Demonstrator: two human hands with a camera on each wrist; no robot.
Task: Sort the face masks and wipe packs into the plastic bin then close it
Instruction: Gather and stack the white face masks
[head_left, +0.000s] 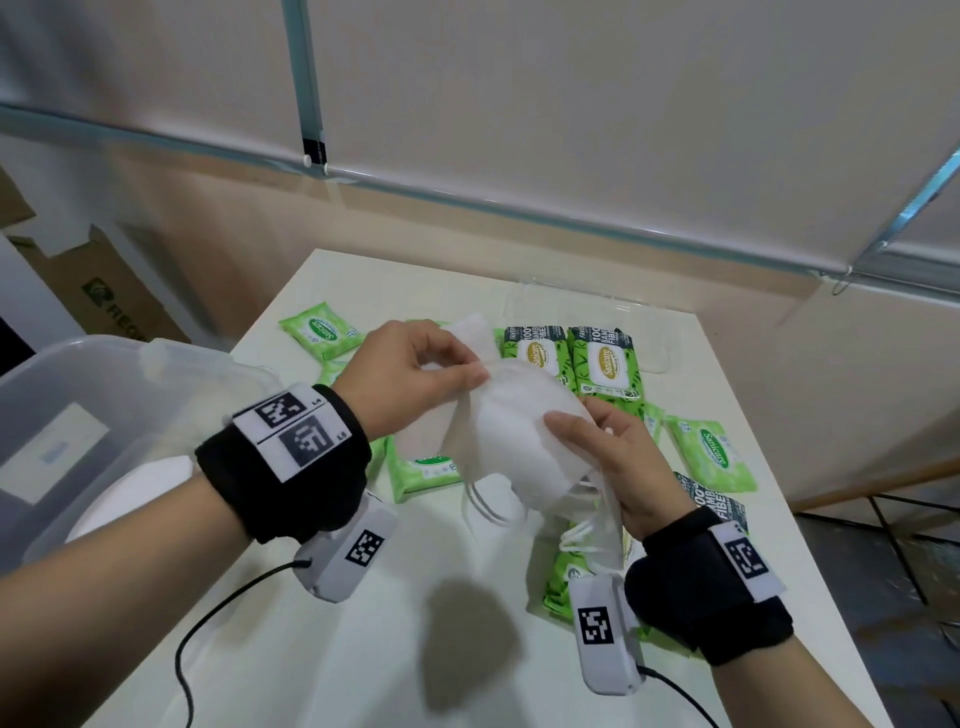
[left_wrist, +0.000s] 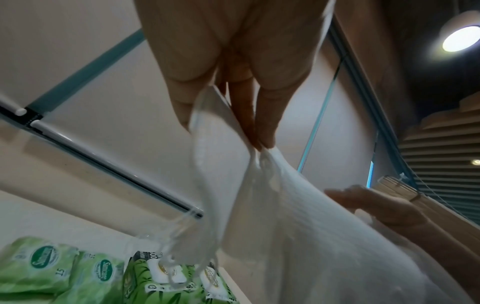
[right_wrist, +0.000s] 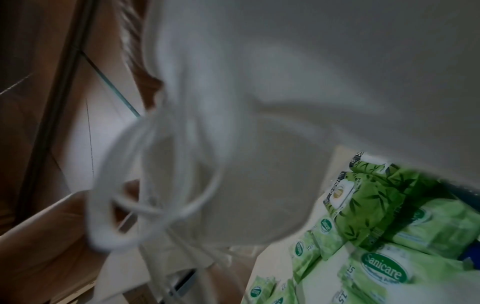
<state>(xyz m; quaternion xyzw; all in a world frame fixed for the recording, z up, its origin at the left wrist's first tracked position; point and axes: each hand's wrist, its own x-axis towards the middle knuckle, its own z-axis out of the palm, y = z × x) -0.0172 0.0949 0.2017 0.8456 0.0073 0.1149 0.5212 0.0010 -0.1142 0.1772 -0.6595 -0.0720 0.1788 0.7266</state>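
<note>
Hanging in the air above the white table (head_left: 363, 649), a white face mask (head_left: 514, 441) is held between both hands, its ear loops (head_left: 488, 506) dangling toward the tabletop. Wipe packs lie scattered beneath and beyond it: two dark bamboo-print packs (head_left: 571, 358) side by side at the far side, and small light-green packs (head_left: 322, 332) around them. The clear plastic bin (head_left: 78, 415) stands open at the left; something white and rounded, possibly masks, lies inside, though I cannot tell for sure. Most of the sorting appears undone, and what looks like the clear lid (head_left: 582, 312) rests at the table's far edge. The left hand (head_left: 415, 374) pinches the mask's upper edge between thumb and fingers; the right hand (head_left: 608, 457) grips its lower right side, thumb lying on top.
</note>
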